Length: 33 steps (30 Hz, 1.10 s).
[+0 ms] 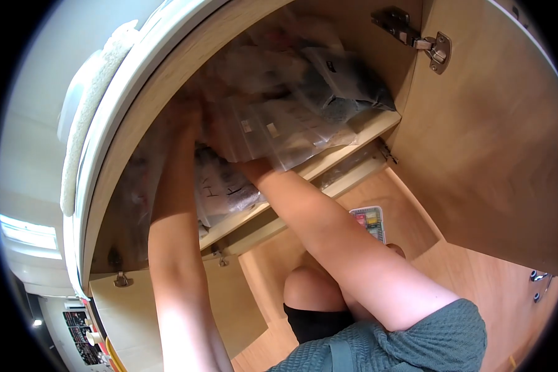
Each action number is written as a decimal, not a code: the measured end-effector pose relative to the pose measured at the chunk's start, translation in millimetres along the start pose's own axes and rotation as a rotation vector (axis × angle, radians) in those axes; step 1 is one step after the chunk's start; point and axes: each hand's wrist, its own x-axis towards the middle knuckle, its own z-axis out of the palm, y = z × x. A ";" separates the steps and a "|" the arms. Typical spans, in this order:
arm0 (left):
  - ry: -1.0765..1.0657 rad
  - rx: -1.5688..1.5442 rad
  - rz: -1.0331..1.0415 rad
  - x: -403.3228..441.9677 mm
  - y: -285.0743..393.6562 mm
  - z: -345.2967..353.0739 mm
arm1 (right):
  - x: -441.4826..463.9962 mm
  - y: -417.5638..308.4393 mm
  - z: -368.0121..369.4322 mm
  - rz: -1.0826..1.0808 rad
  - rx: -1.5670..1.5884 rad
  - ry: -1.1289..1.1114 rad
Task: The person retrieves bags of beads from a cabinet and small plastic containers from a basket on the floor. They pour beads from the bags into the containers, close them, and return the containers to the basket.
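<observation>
Both my arms reach into an open cabinet full of clear plastic zip bags. My left hand (190, 113) is deep in shadow among the bags, and its fingers cannot be made out. My right hand (218, 137) is beside it, mostly covered by the clear zip bags (273, 127) with small labels that lie over my wrist. Whether either hand grips a bag is hidden. Below my hands, a bag with dark handwritten letters (220, 189) stands between my forearms. Farther right on the shelf lies a bag with dark contents (344, 87).
An open wooden door (496, 136) with a metal hinge (439, 53) stands at the right, another door (186, 304) at lower left. The shelf edge (366, 137) runs below the bags. A small basket of colourful items (369, 222) is low down, near my right arm. My knee (313, 288) is below.
</observation>
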 end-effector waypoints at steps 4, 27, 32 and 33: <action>0.034 0.208 0.051 -12.0 32.6 -17.8 | 1.2 -0.4 -1.2 0.016 0.039 -0.010; 0.228 0.025 0.300 -19.3 68.0 -36.1 | -79.4 -90.8 -48.9 0.437 0.449 -0.344; -0.004 0.133 0.136 -49.5 196.2 -43.7 | -110.3 -84.1 -79.7 0.344 0.540 -0.143; -0.129 0.184 0.093 -49.5 208.5 -43.5 | -113.3 -80.5 -83.3 0.344 0.565 -0.102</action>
